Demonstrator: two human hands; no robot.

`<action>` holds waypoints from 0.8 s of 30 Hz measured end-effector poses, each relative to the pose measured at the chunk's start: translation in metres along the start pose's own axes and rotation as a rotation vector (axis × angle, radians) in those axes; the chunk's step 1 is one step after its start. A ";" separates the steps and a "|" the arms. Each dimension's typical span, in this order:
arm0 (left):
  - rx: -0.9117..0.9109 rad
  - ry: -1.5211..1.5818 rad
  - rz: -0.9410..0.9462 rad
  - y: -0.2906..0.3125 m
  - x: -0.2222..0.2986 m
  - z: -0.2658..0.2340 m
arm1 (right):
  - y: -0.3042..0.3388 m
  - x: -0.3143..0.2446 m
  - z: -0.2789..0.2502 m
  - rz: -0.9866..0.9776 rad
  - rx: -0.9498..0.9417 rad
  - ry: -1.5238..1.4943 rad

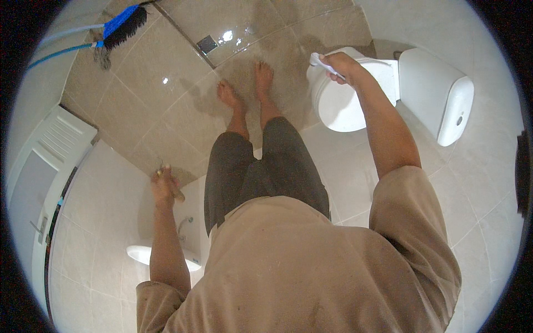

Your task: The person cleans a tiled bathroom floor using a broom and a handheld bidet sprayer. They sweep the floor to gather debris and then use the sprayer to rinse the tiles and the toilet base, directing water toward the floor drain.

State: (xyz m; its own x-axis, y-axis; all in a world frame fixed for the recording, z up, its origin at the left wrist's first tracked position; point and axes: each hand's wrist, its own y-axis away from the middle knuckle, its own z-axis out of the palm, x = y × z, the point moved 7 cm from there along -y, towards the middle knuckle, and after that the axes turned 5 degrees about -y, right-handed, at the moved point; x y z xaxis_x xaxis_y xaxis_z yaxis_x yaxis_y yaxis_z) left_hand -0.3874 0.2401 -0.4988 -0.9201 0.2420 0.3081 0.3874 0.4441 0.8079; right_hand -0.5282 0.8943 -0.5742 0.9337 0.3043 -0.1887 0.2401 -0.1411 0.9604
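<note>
The right hand (340, 66) holds a white brush handle (325, 65) tight, over the open white toilet (344, 105). The bowl looks clean, but I think the scrubbing is only starting. The left hand (165, 186) is closed on something small I cannot make out. The brown floor (166, 94) is wet and shiny. A blue broom (123, 25) leans far off

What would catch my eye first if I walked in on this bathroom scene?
Probably the white toilet at upper right, where the right hand grips a white handle over the bowl. Next, the bare feet on the glossy wet beige floor at top centre, and the blue brush lying at upper left. The left hand holds something small near the wall; I cannot tell what.
</note>
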 end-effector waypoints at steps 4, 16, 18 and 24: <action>-0.051 -0.025 -0.064 -0.002 0.004 0.002 | -0.017 0.007 0.013 -0.160 -0.020 -0.263; -0.050 -0.040 -0.054 -0.015 -0.001 0.001 | 0.016 -0.007 0.070 -0.307 -0.293 -0.349; -0.066 0.030 -0.092 -0.010 0.004 0.005 | 0.018 -0.005 0.077 -0.294 -0.272 -0.352; -0.173 0.008 -0.123 -0.036 0.018 0.054 | 0.025 -0.003 0.086 -0.266 -0.151 -0.178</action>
State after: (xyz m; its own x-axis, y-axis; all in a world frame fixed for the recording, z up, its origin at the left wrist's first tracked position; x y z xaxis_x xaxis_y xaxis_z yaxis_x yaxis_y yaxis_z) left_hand -0.4151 0.2754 -0.5496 -0.9604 0.1879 0.2056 0.2572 0.3152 0.9135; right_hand -0.5018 0.8093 -0.5669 0.8787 0.1405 -0.4562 0.4513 0.0663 0.8899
